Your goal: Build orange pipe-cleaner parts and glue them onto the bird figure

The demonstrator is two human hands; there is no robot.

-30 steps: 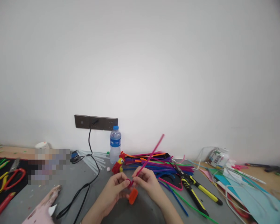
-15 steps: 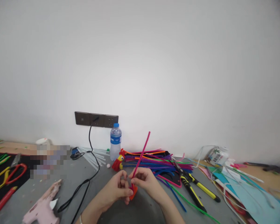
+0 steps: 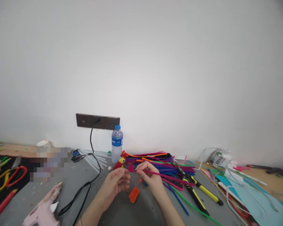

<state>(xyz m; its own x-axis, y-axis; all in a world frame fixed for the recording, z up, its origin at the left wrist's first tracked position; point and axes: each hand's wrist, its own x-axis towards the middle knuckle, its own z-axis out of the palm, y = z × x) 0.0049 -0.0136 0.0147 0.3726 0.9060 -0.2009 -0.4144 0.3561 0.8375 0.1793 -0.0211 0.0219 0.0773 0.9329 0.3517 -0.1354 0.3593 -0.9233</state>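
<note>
My right hand [image 3: 150,179] pinches a pink pipe cleaner [image 3: 165,174] near its coiled end, and the long stem lies out to the right over the pile. My left hand [image 3: 116,184] hovers just left of the coil with curled fingers that hold nothing. An orange wound piece [image 3: 134,194] lies on the grey table [image 3: 94,194] between and below both hands. A red and yellow pipe-cleaner bird [image 3: 119,164] stands just beyond my left hand.
A pile of coloured pipe cleaners [image 3: 155,163] and yellow-handled cutters [image 3: 198,194] lie to the right. A water bottle [image 3: 117,143] stands by the wall sockets [image 3: 97,121], with a black cable [image 3: 85,188]. A pink glue gun [image 3: 43,210] and red scissors [image 3: 13,177] lie left.
The pink pipe cleaner swung from upright down to pointing right. The orange piece left my fingers and now lies on the table. My left hand let go and opened a little.
</note>
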